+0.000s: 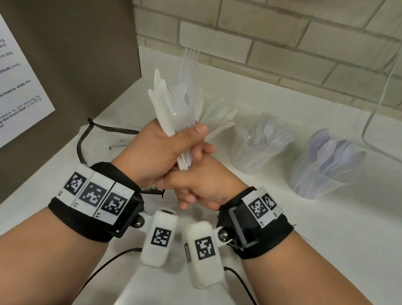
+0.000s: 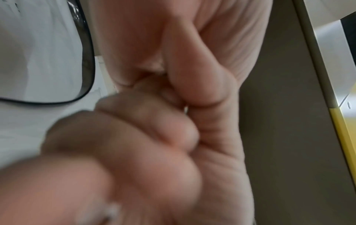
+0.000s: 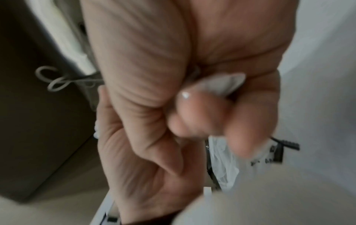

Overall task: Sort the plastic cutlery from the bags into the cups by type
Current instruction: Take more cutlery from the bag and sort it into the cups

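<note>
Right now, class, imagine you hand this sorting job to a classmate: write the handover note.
Left hand: grips a mixed bundle of knives and forks, held upright above the counter.
Right hand: curled at the bundle's handle ends, just below the left hand.
Cups along the wall: knife cup partly hidden behind the bundle, fork cup, spoon cup; all already hold cutlery.
An emptied-looking bag lies under the hands.
Left to do: split the bundle into the knife and fork cups.
</note>
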`<state>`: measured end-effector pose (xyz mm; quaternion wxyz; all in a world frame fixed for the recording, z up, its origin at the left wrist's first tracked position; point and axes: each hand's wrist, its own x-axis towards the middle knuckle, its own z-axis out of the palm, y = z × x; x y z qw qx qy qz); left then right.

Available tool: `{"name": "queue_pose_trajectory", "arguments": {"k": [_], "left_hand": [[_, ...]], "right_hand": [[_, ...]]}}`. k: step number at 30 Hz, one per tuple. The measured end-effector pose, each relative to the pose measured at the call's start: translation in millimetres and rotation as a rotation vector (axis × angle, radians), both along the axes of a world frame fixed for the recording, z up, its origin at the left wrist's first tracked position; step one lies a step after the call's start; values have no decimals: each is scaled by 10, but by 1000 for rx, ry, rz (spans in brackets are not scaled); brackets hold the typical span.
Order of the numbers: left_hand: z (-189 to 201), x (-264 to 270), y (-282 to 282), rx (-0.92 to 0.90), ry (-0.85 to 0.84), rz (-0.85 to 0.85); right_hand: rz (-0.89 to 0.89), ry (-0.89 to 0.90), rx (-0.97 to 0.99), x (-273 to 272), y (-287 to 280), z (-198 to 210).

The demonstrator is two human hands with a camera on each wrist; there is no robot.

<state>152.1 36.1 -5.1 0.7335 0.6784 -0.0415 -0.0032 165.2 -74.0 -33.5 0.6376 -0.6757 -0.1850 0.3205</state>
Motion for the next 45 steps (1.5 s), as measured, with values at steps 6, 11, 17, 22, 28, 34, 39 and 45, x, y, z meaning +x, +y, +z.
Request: {"name": "queue_pose_trajectory", "arguments": {"k": [6,11,17,22,28,34,39,45], "left_hand": [[-94,166,96,18,-32,494],[-296,232,135,501,-7,403],[-274,211,1,869,-23,313],[-206,105,-93,459,-1,243],[-192,35,-35,-5,-1,-16],[-218,40,-17,-154,7,-90],[-248,25,-19,-207,34,-70],[-224,6,-51,-244,66,-23]], "right_hand": [[-364,-275,-168,144,-68,119],[-593,-515,-2,159,-19,335],[-576,-621,-308,204,105,403],[-563,-630,-315,231,95,406],[-403,-507,-217,233,-4,462],[-321,-429,-140,238,-29,464],[-281,-347,-28,229,-97,463],[-300,-334,-26,281,-143,388]]}}
